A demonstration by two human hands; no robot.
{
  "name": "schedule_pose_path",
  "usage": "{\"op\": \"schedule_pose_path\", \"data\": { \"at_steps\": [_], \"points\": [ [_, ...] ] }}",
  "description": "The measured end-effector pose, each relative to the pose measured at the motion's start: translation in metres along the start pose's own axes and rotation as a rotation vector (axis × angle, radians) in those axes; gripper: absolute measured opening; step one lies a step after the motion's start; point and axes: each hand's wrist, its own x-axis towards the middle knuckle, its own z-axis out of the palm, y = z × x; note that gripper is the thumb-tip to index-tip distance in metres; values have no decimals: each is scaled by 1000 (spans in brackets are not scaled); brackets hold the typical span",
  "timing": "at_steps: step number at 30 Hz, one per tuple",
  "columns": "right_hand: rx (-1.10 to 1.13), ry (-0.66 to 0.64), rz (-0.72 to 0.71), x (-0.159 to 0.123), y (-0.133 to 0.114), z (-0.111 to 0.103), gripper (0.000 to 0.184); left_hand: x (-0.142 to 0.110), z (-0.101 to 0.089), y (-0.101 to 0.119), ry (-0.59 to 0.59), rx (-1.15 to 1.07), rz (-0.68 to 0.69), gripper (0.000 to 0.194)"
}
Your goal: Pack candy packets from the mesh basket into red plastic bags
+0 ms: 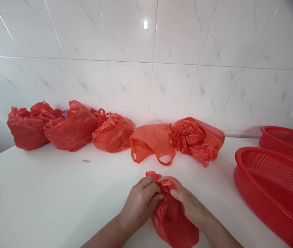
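A red plastic bag (173,220) lies on the white table at the bottom middle, its top gathered and crumpled. My left hand (143,199) is closed on the bag's gathered top from the left, fingers bent into the plastic. From the right, my right hand (184,198) grips the same bunched top, thumb and fingers pinching a fold. The two hands are close together, a small gap apart. What the bag holds, if anything, cannot be made out through the plastic.
Along the tiled wall stand several red plastic bags, among them a flattened one (153,139) with its handles toward me and a crumpled one (198,141). Red plastic baskets, the nearer (260,189) with mesh walls, stand at right. A small scrap (86,161) lies on the white table (45,196).
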Motion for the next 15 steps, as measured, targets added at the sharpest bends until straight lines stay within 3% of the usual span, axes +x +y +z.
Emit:
{"op": "schedule_pose_path", "data": {
  "at_steps": [5, 12, 15],
  "points": [
    [2, -34, -2, 2, 9, -4, 48, -2, 1, -5, 22, -38, -82, 17],
    [-148, 16, -60, 12, 17, -8, 18, 0, 2, -3, -4, -54, -96, 20],
    [-245, 53, -72, 12, 14, -5, 15, 1, 2, -3, -14, -50, -120, 19]
  ]
}}
